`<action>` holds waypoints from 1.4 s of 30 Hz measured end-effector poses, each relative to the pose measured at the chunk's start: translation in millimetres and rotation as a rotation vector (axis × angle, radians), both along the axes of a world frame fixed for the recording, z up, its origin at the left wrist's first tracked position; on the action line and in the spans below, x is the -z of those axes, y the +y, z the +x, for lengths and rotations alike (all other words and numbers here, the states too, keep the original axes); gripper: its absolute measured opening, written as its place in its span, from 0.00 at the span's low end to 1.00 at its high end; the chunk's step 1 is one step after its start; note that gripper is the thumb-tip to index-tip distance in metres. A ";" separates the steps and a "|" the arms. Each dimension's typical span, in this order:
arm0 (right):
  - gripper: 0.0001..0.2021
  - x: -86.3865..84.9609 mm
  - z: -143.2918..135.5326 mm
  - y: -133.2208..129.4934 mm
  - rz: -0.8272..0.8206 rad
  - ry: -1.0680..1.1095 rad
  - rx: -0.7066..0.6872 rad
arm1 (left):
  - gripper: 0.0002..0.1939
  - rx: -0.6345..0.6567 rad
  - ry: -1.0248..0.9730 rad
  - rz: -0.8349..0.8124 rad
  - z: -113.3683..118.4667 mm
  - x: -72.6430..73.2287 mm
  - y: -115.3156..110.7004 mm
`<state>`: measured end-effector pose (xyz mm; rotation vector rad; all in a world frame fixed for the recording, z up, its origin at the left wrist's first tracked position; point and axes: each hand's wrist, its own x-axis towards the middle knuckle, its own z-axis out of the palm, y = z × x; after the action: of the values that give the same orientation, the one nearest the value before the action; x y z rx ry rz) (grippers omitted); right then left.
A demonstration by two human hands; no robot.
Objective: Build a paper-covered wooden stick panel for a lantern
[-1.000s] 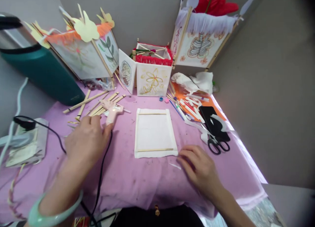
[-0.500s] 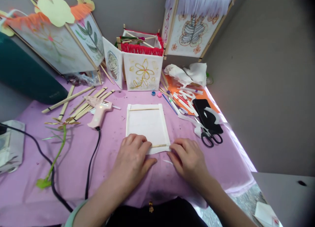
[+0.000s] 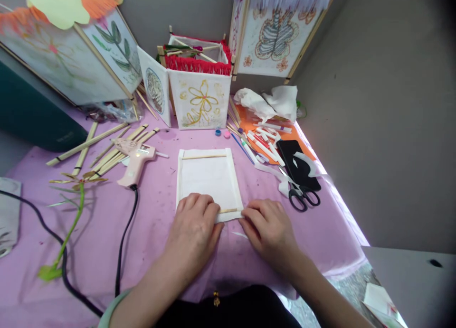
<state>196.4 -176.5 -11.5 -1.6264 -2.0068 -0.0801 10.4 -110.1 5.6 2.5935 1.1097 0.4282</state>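
Observation:
A white panel (image 3: 206, 178), cloth or paper, lies flat on the pink tablecloth with its side edges folded over. One thin wooden stick (image 3: 204, 157) runs along its far edge, and another stick (image 3: 228, 210) lies along the near edge. My left hand (image 3: 194, 223) is closed over the near left part, fingers on top and thumb at the edge, covering that corner. At the near right corner my right hand (image 3: 265, 223) pinches the panel's edge between thumb and fingers. A small white scrap (image 3: 239, 234) lies between the hands.
On the left are a pink glue gun (image 3: 137, 162) with a black cord, wooden sticks (image 3: 117, 159) and an artificial flower stem (image 3: 73, 223). Scissors (image 3: 302, 197), a black phone (image 3: 297, 164) and markers (image 3: 265, 145) lie right. Decorated lanterns (image 3: 201, 100) stand behind.
My left thumb has drawn in toward the panel's near edge. My right hand keeps its pinch at the corner. The whole view has shifted slightly.

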 end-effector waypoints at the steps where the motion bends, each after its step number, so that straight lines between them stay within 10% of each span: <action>1: 0.03 0.1 0.2 0.1 -0.007 -0.005 -0.005 | 0.05 -0.001 -0.001 0.004 0.4 0.1 -0.2; 42: 0.06 8.2 1.0 10.1 -0.027 0.091 0.081 | 0.06 -0.059 0.121 0.023 18.6 -2.4 8.9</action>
<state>197.4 -166.4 -19.7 -1.6980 -1.8816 -0.0087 29.0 -101.1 8.0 2.6428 1.2309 0.3018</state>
